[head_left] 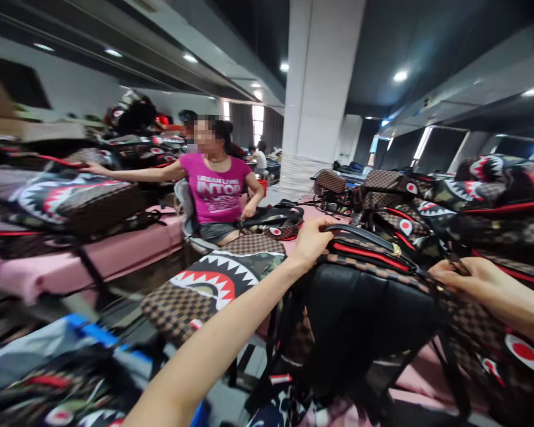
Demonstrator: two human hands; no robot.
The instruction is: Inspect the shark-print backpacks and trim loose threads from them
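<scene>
A brown checkered backpack (369, 308) stands in front of me, its black padded back and straps toward me. My left hand (312, 242) is closed on its top left edge, by the black carry handle (360, 232) and red-trimmed zipper. On the other side, my right hand (476, 277) is closed, fingers pinched around a dark strap (457, 261) near the bag's top right corner. A flat checkered piece with a shark-mouth print (225, 279) lies beyond my left forearm. At right, another checkered bag with a red-and-white eye (525, 354) sits under my right wrist.
Pink-covered tables (160, 243) carry many similar bags. A co-worker (218, 184) in a pink shirt sits across, one arm reaching to a stacked bag (80, 201). A blue bin (86, 332) with bags is at lower left. A white pillar (323, 89) rises behind.
</scene>
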